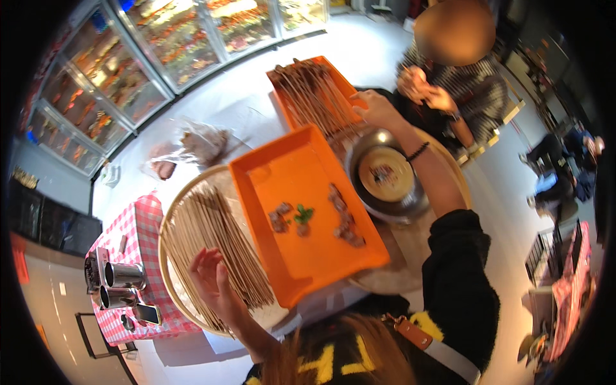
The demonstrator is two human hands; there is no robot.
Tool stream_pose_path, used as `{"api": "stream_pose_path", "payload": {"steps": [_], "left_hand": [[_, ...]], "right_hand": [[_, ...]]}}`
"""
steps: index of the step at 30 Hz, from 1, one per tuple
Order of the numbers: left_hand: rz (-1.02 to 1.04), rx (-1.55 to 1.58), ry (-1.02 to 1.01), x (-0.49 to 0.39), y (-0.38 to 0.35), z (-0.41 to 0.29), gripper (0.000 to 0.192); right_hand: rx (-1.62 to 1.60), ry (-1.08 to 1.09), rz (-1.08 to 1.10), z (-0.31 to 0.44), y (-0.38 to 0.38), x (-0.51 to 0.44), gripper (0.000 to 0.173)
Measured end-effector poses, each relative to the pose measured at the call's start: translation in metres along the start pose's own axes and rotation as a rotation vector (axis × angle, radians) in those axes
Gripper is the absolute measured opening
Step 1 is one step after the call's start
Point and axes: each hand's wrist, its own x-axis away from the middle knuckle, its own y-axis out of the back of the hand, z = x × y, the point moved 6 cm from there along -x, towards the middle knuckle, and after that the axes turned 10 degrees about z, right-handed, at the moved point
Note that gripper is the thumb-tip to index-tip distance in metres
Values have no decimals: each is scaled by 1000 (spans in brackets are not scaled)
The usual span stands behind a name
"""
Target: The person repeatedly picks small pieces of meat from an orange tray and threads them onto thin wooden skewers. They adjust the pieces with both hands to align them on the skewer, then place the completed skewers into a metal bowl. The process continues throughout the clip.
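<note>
My left hand (211, 279) is over a bundle of thin wooden skewers (216, 236) on a round woven tray (165, 240); its fingers are apart and nothing shows in them. My right hand (378, 109) reaches to the far orange tray (337, 77), its fingers spread by the tray's near right rim. Meat-tipped skewers (308, 91) lie in that tray, meat ends away from me. Before me, a nearer orange tray (288, 178) holds small meat pieces (280, 217), a strip of meat (344, 216) and a green leafy sprig (303, 214).
Beneath my right forearm sits a metal bowl (358, 197) around a smaller bowl (385, 168) with bits inside. Clear plastic bags (202, 144) lie beyond the skewers. A co-worker (452, 86) sits at far right, hands raised. Metal canisters (124, 275) stand on a checked cloth (149, 216).
</note>
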Motion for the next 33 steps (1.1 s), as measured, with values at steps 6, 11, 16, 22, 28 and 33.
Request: {"api": "stream_pose_path", "payload": {"steps": [6, 11, 16, 22, 28, 33], "left_hand": [[213, 15, 32, 17, -32, -3, 40], [351, 70, 32, 33, -73, -10, 41], [411, 79, -28, 53, -93, -26, 35], [414, -84, 8, 59, -81, -26, 32], [550, -453, -94, 59, -106, -4, 26], [676, -653, -189, 57, -152, 33, 25]], "right_hand": [[55, -272, -268, -62, 68, 237, 24], [39, -448, -156, -119, 21, 326, 21], [42, -420, -213, -134, -2, 329, 22], [92, -525, -217, -134, 20, 327, 19], [129, -512, -197, -131, 13, 333, 18], [132, -594, -209, -139, 6, 334, 18]]}}
